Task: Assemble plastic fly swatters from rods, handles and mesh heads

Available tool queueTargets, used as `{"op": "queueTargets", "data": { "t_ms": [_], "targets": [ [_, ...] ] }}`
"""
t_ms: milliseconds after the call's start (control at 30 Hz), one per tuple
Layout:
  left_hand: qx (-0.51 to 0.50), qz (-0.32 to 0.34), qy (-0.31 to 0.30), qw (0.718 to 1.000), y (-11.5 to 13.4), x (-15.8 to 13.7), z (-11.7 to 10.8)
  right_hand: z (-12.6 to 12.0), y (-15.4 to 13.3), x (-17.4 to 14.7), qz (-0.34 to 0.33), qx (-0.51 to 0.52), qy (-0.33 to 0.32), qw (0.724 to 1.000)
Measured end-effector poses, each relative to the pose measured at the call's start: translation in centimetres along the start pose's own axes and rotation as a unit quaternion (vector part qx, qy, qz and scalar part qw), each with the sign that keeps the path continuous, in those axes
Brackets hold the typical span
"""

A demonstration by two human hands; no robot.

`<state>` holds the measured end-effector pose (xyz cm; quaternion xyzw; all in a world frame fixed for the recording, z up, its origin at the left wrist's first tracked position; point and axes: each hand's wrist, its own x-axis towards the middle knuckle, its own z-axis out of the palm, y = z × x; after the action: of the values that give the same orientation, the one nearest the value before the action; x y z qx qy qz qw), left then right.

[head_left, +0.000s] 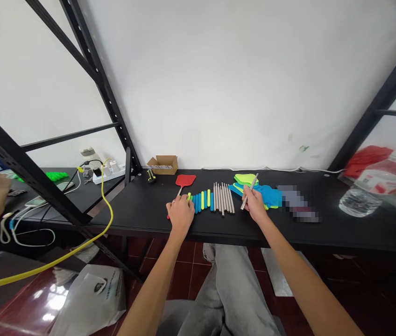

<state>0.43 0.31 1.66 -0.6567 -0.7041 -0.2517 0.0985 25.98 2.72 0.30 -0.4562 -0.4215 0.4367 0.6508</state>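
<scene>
One metal tube (254, 181) is gripped in the right hand (253, 201), just to the right of the row of metal tubes (222, 198), its far end slanted up and to the right. The left hand (181, 211) is placed to the left of the row, over the shaft of a red fly swatter (186, 179) and beside the blue and yellow-green handles (202, 199); whether anything is grasped by it cannot be told, as the fingertips are hidden. Good control would probably be had by keeping the held tube pinched near its middle, both ends left free, and by turning it clear of the row, since round tubes could be set rolling by a knock. The flat blue pieces (270, 193) and flat green pieces (246, 178), to the right of the row, are best left unpressed by the wrist. No brand can be read: on the white bag (93, 294), on the floor below and left of the row, an emblem and print are too small; the label by the clear bottle (359, 203), far right of the row, is blurred; and a pixelated patch (298, 204), beyond the blue pieces from the row, is masked.
</scene>
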Motion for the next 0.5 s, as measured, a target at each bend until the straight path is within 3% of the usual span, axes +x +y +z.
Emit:
{"op": "queueTargets", "data": {
  "t_ms": [500],
  "targets": [
    [-0.027, 0.027, -0.001, 0.999, -0.3, 0.08, -0.01, 0.18, -0.43, -0.29, -0.001, 0.0, -0.001, 1.0]
  ]
}}
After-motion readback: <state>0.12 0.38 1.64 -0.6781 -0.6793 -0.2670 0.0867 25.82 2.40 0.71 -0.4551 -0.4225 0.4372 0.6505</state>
